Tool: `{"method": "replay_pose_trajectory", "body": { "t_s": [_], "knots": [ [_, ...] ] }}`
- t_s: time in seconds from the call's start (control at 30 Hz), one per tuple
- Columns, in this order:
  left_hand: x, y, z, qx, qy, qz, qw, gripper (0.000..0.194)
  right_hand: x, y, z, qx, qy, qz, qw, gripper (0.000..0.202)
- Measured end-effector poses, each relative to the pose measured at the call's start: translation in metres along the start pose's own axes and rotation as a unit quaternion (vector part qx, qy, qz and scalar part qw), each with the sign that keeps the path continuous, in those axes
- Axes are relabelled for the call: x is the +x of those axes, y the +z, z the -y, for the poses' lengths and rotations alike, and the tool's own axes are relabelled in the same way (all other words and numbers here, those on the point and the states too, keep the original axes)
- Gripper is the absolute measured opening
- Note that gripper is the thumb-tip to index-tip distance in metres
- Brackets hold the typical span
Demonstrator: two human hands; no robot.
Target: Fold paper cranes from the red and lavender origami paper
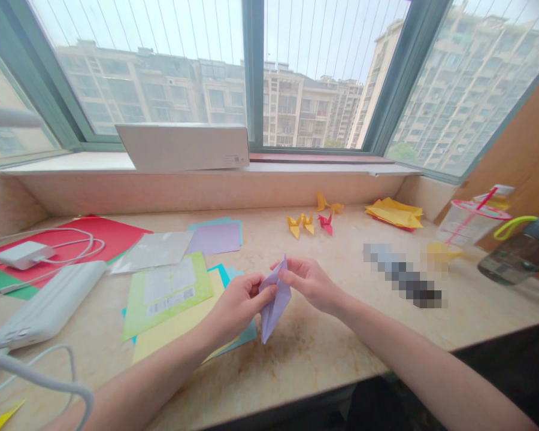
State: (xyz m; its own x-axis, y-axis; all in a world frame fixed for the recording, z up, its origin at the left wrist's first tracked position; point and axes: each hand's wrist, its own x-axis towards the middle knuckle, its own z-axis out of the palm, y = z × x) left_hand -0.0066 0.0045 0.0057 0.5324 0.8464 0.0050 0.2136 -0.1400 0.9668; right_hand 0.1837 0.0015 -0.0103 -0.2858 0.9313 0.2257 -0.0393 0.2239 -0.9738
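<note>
A folded piece of lilac origami paper (275, 308), diamond-shaped with pointed ends, is held above the front part of the counter. My left hand (247, 294) pinches its left side, thumb across the front face. At its upper right edge, my right hand (309, 282) grips the paper between thumb and fingers near the top point. Behind my hands stand small folded paper cranes: yellow ones (308, 224) and a red one (326, 224). Coloured paper sheets and a green patterned paper packet (168, 293) lie beside my left hand.
Left are a white power bank (49, 306), a charger (24, 255) with cables, and red paper (112, 236). Lilac sheets (215, 237) lie behind. Yellow paper (394, 212), a lidded cup (465, 224) and a dark bottle (516, 254) stand right. A white box (184, 148) sits on the sill.
</note>
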Motion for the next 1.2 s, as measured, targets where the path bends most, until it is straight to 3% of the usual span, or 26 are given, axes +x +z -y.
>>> {"method": "replay_pose_trajectory", "body": {
  "t_s": [0.17, 0.27, 0.47, 0.6, 0.77, 1.2],
  "knots": [
    [0.001, -0.003, -0.001, 0.050, -0.004, -0.042, 0.998, 0.033, -0.001, -0.001, 0.004, 0.004, 0.001, 0.023, 1.000, 0.032],
    [-0.001, -0.001, 0.000, 0.060, 0.002, -0.047, 0.997, 0.030, 0.000, -0.001, 0.005, -0.001, 0.002, -0.006, 1.000, 0.027],
    [-0.005, 0.006, 0.003, -0.025, 0.018, 0.008, 0.999, 0.034, 0.002, -0.001, 0.007, 0.008, -0.010, -0.072, 0.997, 0.026],
    [-0.003, 0.008, 0.009, -0.093, -0.024, 0.046, 0.994, 0.038, 0.002, -0.003, 0.009, 0.015, -0.002, -0.088, 0.996, 0.029],
    [-0.002, 0.006, 0.009, -0.098, -0.045, 0.072, 0.992, 0.036, 0.002, -0.006, 0.008, 0.011, -0.010, -0.129, 0.992, 0.029],
    [-0.008, 0.004, -0.001, -0.089, -0.061, 0.101, 0.989, 0.034, -0.002, -0.008, 0.004, -0.047, -0.026, -0.105, 0.993, 0.037]
  ]
}}
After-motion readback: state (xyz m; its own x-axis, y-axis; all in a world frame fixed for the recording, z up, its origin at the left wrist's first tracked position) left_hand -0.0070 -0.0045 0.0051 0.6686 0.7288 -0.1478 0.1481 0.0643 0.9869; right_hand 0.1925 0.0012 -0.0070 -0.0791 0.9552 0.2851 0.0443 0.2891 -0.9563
